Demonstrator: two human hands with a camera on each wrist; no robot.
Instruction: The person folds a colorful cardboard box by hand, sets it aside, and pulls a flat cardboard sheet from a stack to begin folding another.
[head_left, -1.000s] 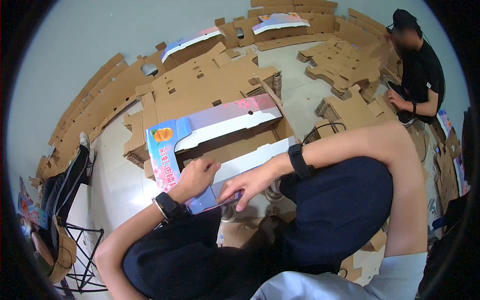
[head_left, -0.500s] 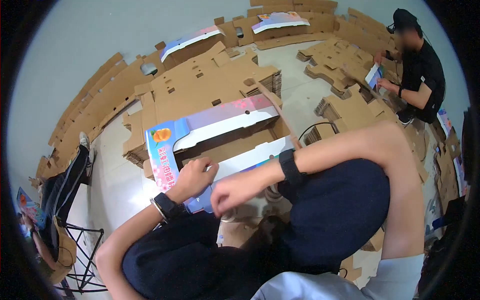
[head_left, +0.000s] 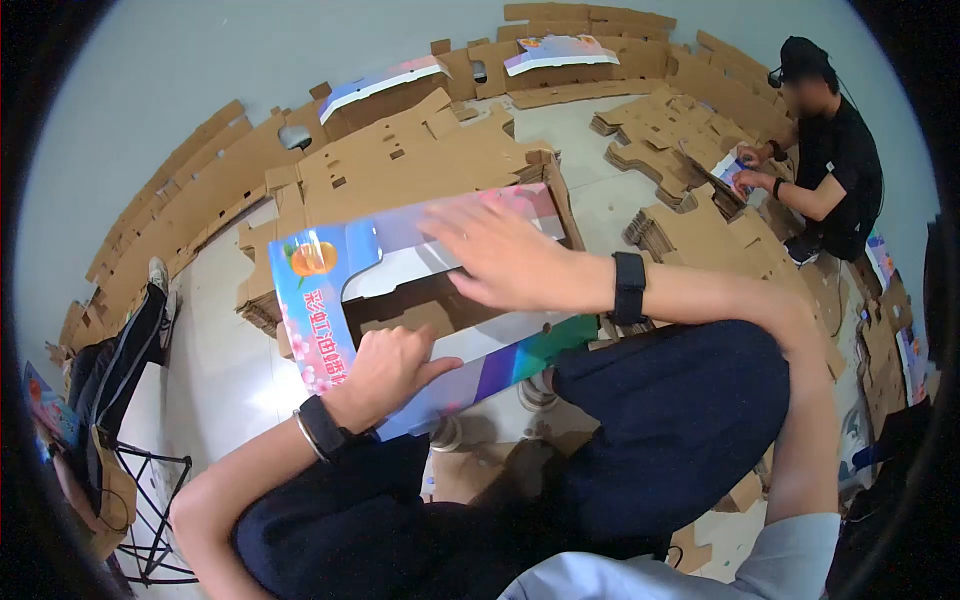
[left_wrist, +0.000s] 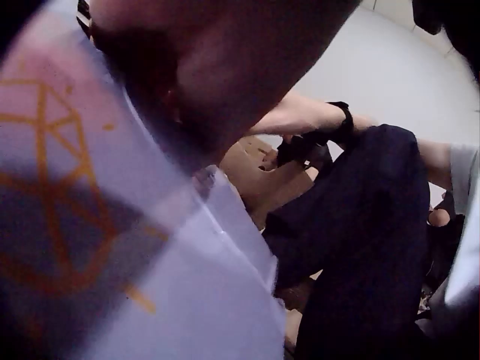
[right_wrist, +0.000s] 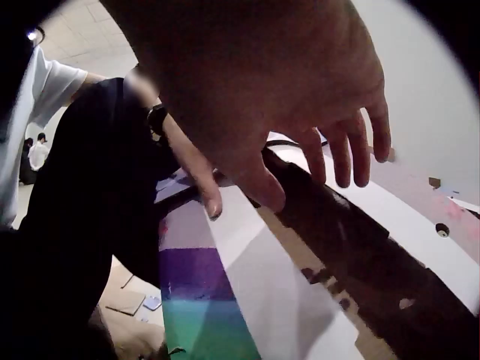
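Head view: my left hand [head_left: 385, 365] curls around the near flap of the printed carton [head_left: 320, 290], which is in front of my knees. My right hand [head_left: 500, 255] is spread wide over its far wall. Left wrist view: a blurred palm lies against lilac print. Right wrist view: my fingers are straight and apart above the white flap.

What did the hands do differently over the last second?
The right hand left the near flap of the box and swung up over its far wall, fingers spread. The left hand kept holding the near flap.
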